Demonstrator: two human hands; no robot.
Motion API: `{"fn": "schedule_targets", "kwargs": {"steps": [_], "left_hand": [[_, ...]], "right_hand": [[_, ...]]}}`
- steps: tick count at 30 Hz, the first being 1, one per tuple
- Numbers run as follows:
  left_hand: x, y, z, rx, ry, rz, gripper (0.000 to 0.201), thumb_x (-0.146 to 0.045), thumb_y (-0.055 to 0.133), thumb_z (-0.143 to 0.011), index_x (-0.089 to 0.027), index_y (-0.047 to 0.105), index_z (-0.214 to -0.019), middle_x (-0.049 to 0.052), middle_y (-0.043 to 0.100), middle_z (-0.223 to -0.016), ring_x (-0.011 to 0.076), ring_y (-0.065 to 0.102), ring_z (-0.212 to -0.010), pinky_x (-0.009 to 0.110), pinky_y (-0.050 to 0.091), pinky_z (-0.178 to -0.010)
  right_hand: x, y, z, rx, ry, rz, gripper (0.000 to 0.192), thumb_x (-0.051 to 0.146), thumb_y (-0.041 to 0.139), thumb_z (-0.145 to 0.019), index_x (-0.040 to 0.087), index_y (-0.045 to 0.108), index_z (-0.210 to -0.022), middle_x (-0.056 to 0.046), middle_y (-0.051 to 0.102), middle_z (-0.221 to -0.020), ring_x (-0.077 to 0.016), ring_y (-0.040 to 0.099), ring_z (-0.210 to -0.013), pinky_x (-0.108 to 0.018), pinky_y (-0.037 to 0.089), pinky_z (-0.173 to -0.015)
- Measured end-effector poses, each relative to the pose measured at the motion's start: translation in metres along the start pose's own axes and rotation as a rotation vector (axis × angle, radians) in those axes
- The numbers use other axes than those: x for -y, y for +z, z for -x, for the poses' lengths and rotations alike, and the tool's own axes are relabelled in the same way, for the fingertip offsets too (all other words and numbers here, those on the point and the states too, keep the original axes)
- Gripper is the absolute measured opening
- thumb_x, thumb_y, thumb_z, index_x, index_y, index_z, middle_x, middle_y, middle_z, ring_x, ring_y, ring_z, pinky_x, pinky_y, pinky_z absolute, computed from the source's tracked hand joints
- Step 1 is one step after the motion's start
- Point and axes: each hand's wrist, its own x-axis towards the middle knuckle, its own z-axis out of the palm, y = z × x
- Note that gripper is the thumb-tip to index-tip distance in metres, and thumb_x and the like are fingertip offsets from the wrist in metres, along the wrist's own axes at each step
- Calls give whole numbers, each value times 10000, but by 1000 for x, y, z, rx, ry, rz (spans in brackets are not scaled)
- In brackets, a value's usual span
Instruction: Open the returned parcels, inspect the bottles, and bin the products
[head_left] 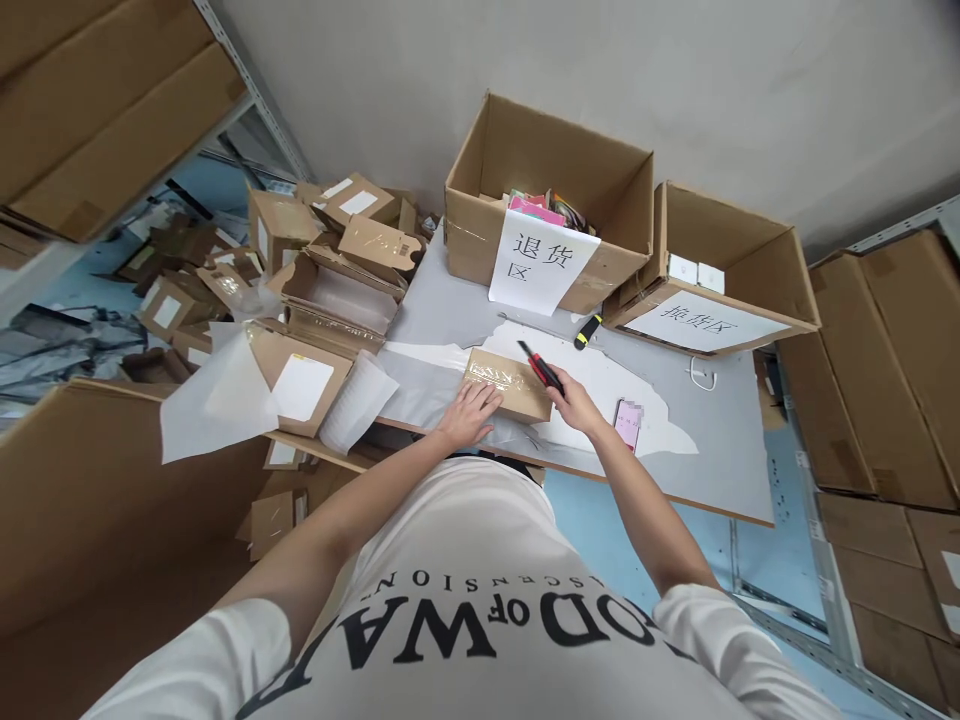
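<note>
A small brown cardboard box (517, 378), with shiny clear tape across its top, lies on the table in front of me. My left hand (472, 410) rests on the box's left end, fingers stretched out flat over it. In my right hand (576, 400) is a red and black utility knife (541, 367), its dark blade pointing up and left above the box. The fingers of that hand are wrapped round the handle, beside the box's right end. The box's underside is hidden.
Two large labelled cartons, one holding colourful packages (538, 207) and one holding white boxes (696, 272), stand at the table's back. A black-yellow tool (588, 331) and a phone (627, 424) lie on the table (720, 430). Opened boxes (341, 300) crowd the left.
</note>
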Motion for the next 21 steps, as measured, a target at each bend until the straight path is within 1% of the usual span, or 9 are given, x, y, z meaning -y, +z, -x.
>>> {"fn": "schedule_targets", "kwargs": {"steps": [2,3,5,8,11,16,21], "left_hand": [[2,2,2,-5,-3,-6,650,-328,611,-799,-194,417,-1405,146,387,-1481,322,259,-1415,502,189,-1152],[3,3,4,-5,-1,-7,663,-319,613,-795,-200,406,-1414,142,366,-1497,321,242,-1423,501,191,-1151],[4,6,6,-3,8,-7,683,-305,613,-792,-203,386,-1429,135,338,-1516,316,226,-1432,492,195,-1150],[5,10,9,0,11,0,690,-299,616,-791,-200,384,-1433,126,324,-1527,311,218,-1436,477,194,-1152],[6,13,9,-2,4,9,693,-295,621,-787,-206,387,-1433,120,326,-1528,307,225,-1435,476,192,-1152],[8,15,10,0,13,15,712,-297,628,-784,-225,371,-1444,111,309,-1537,301,229,-1435,479,193,-1149],[10,16,9,-2,26,27,721,-301,642,-775,-214,379,-1441,121,304,-1538,304,230,-1434,483,187,-1153]], "right_hand": [[10,3,-6,114,-130,93,495,308,403,-924,196,402,-1406,-110,532,-1369,-248,508,-1234,-439,429,-1010],[14,6,-9,167,-158,135,493,294,398,-931,201,397,-1416,-105,511,-1395,-249,483,-1264,-437,417,-1023],[21,11,-16,244,-153,235,490,266,393,-940,224,394,-1428,-88,525,-1385,-243,500,-1248,-407,437,-997],[28,20,-27,324,-129,366,495,271,398,-950,280,379,-1444,-62,579,-1318,-234,573,-1147,-344,482,-900],[34,25,-37,356,-156,441,499,302,392,-964,310,348,-1461,-57,617,-1241,-224,616,-1046,-314,488,-826],[40,27,-47,366,-188,487,492,302,413,-962,331,364,-1451,-45,654,-1121,-205,626,-983,-279,472,-781],[41,27,-48,372,-178,516,495,292,444,-946,335,387,-1436,-38,653,-1126,-202,630,-966,-265,464,-754]]}}
